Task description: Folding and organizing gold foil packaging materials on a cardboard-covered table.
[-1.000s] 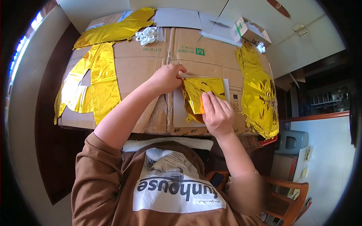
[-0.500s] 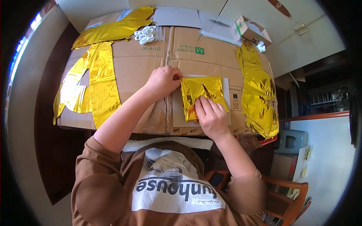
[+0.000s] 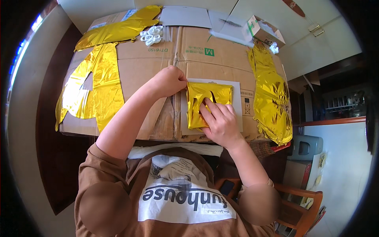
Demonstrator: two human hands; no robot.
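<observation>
A gold foil balloon (image 3: 197,112), folded into a flat rectangle, lies on a white card (image 3: 237,100). At its far left corner my left hand (image 3: 170,81) is closed in a pinch on the foil's edge. The fingers of my right hand (image 3: 223,122) rest extended on the lower middle of the foil, its thumb near the near edge. Creases run out from under those fingertips. The card sits on a brown cardboard surface (image 3: 150,63).
Flat gold foil balloons lie at the left (image 3: 106,79), far left (image 3: 114,33) and right (image 3: 270,91). Along the back are white ring-shaped coils (image 3: 152,36), thin clear straws (image 3: 169,34), a grey-white sheet (image 3: 185,17) and a small open box (image 3: 265,32). A wooden chair (image 3: 304,213) stands at lower right.
The folded foil has shifted slightly left and toward me on the card. My right hand has moved slightly left across it, while the left hand keeps its pinch at the corner.
</observation>
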